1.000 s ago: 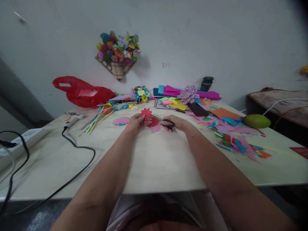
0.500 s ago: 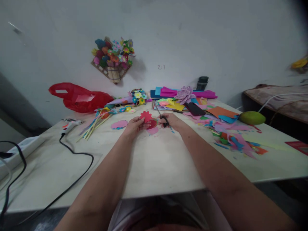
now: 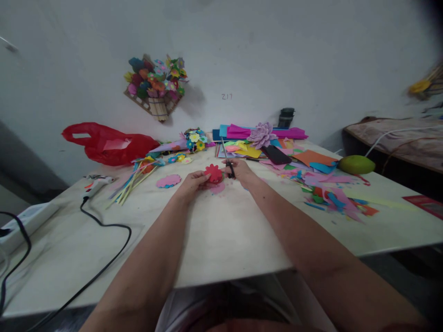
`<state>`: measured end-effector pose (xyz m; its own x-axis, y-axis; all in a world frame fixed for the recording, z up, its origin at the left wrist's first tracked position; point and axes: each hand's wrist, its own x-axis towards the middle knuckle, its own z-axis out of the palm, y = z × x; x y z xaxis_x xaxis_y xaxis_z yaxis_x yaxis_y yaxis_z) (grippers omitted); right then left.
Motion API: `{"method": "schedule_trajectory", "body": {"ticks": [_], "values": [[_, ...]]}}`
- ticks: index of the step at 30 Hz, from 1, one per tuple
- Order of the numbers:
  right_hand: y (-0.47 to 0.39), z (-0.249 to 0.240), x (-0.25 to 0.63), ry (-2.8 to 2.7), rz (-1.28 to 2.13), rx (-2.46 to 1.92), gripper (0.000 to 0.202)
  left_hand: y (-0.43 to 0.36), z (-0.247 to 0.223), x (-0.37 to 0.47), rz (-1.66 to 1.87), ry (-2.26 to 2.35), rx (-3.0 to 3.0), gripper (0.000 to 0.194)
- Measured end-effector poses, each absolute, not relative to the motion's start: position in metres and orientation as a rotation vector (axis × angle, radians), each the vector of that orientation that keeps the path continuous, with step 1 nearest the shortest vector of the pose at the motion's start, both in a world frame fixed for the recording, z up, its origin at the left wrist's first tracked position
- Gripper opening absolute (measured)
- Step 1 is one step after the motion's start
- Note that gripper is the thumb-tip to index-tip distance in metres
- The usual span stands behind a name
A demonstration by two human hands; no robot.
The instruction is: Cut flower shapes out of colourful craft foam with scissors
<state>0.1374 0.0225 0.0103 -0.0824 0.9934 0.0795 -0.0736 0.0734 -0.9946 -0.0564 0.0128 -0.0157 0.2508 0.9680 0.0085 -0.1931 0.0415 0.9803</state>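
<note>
Between the thumb and fingers of my left hand (image 3: 194, 183) is a red flower cutout (image 3: 213, 173) with a scalloped edge. My right hand (image 3: 242, 170), just beside it, is closed around the black handles of a pair of scissors (image 3: 229, 168). The blades point up and away from me, apart from the red flower. Pink foam or paper (image 3: 217, 188) lies on the table under the flower, partly hidden. A pink scalloped cutout (image 3: 168, 180) with blue under its edge lies left of my left hand.
On the left are a glue gun (image 3: 98, 186) with a black cord, a white power strip (image 3: 29, 225), thin sticks (image 3: 136, 182) and a red plastic bag (image 3: 109, 145). Coloured scraps (image 3: 332, 196), a phone (image 3: 276, 155) and a green mango-like fruit (image 3: 356, 164) lie on the right.
The red flower has moved slightly right and down, closer to the scissors, and now covers the red round piece seen beneath it. The scissors have shifted a little. The whole view has turned slightly.
</note>
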Motion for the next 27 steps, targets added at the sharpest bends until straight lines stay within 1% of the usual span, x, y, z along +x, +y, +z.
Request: {"method": "schedule_trajectory", "body": {"ticks": [9, 10, 14, 17, 20, 27], "values": [[0.018, 0.017, 0.126, -1.178, 1.180, -1.069, 0.028, 0.011, -0.012, -0.052, 1.109, 0.936, 1.140, 0.019], [0.018, 0.018, 0.126, -1.164, 1.178, -1.074, 0.028, 0.011, -0.010, -0.051, 1.110, 0.934, 1.128, 0.020], [0.017, 0.017, 0.125, -1.155, 1.180, -1.081, 0.028, 0.008, -0.007, -0.047, 1.140, 0.935, 1.083, 0.033], [0.017, 0.014, 0.123, -1.163, 1.188, -1.066, 0.029, 0.007, -0.008, -0.047, 1.162, 0.913, 1.087, 0.026], [0.017, 0.013, 0.121, -1.157, 1.208, -1.053, 0.028, 0.007, -0.010, -0.048, 1.152, 0.875, 1.094, 0.025], [0.017, 0.016, 0.130, -1.109, 1.204, -1.125, 0.021, 0.007, -0.008, -0.049, 1.189, 0.816, 1.053, 0.017]]}}
